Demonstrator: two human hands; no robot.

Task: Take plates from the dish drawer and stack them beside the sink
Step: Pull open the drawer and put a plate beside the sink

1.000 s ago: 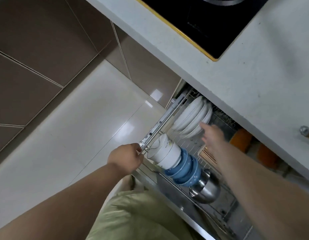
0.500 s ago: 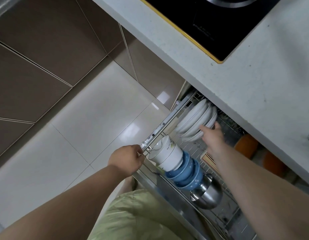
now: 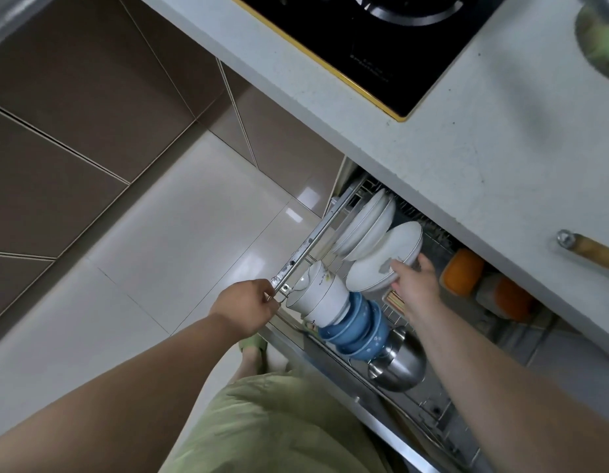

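The wire dish drawer (image 3: 310,247) is pulled out below the countertop. My left hand (image 3: 245,302) grips the drawer's front corner rail. A white plate (image 3: 381,264) is tilted out of the rack, and my right hand (image 3: 414,283) is closed on its lower edge. Two or three more white plates (image 3: 364,223) stand upright in the rack behind it. No sink is in view.
In the drawer's front lie stacked white bowls (image 3: 318,295), blue bowls (image 3: 357,331) and a steel bowl (image 3: 398,363). Orange containers (image 3: 461,271) sit deeper under the speckled countertop (image 3: 467,158), which carries a black hob (image 3: 364,39) and a wooden handle (image 3: 593,250). Pale floor tiles lie left.
My right hand reached the upright plates, took hold of the nearest one and has tipped it out toward me. The left hand stays on the drawer rail.
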